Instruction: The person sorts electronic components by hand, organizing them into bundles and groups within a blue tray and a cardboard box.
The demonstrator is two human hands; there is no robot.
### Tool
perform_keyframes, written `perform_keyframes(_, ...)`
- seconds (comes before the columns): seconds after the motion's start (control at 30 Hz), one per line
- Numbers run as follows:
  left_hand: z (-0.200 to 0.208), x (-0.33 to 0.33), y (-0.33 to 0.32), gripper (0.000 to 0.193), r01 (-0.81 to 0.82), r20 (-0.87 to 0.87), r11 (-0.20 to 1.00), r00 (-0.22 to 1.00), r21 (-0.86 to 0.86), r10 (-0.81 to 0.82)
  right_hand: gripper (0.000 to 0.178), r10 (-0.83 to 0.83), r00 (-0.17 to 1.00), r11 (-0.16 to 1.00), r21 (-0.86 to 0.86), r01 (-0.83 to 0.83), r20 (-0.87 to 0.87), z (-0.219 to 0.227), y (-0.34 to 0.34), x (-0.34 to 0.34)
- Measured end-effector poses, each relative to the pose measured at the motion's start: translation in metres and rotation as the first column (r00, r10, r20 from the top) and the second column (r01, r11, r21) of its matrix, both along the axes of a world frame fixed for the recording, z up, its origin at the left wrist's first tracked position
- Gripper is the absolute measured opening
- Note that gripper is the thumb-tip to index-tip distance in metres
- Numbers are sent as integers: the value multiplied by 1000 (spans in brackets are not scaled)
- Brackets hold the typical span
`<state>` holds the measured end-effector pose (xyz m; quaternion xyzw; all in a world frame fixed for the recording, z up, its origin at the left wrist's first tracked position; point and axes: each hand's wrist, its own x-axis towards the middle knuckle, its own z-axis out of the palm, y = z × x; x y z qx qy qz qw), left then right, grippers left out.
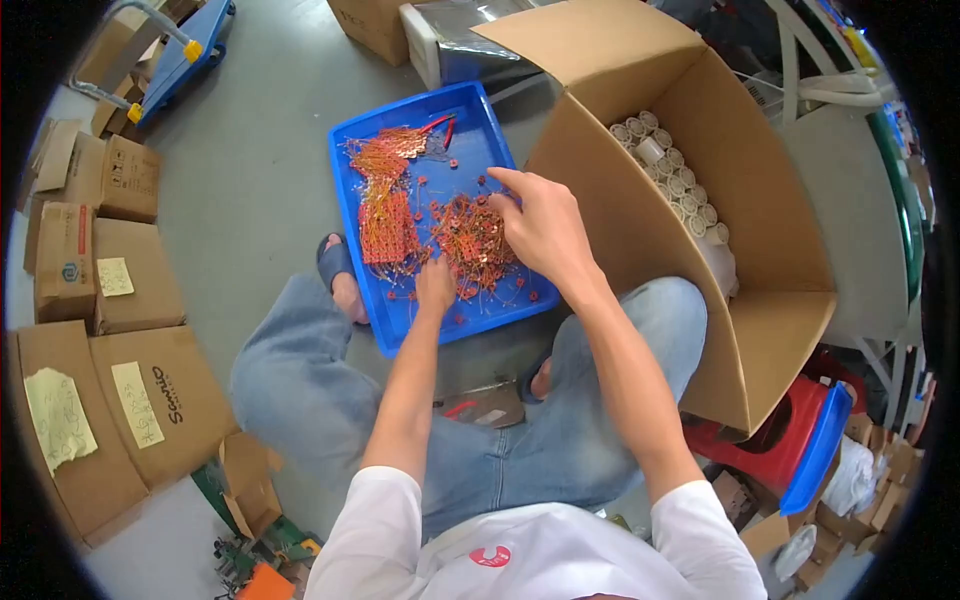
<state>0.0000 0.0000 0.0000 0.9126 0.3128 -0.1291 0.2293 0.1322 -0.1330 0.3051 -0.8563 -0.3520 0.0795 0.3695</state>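
A blue plastic tray (405, 325) lies on the floor between my feet. In it a loose, tangled pile of small red parts with thin wire leads (470, 240) sits in the middle, and neater bundles of such parts (388, 225) run along the left side. My left hand (436, 286) reaches to the pile's near left edge with its fingers drawn together; whatever they pinch is too small to make out. Above the pile's right side is my right hand (545, 228), index finger stretched out and thumb apart from it. A red-handled tool (440, 126) rests at the tray's far side.
Close on my right stands a large open carton (640, 215) holding rows of white spools (680, 185). Stacked cartons (140, 275) line the left. A blue platform trolley (185, 60) is at the far left. A red stool (765, 445) stands at the lower right.
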Motion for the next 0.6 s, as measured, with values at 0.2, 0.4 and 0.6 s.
perform_keyframes(0.2,-19,61,-25,54,-494,159,867,853,-57,497,28,-49,993,996,67,56,-110,10,6,18)
perform_keyframes(0.4,-15,83,-36,56,-552,37,833,833,-31,553,30,-42,995,999,0,42,-94,-1,7,22)
perform_keyframes(0.6,9,62,-16,46,-376,21,926,926,-22,377,31,-15,998,1000,-5,15,-60,2,4,17)
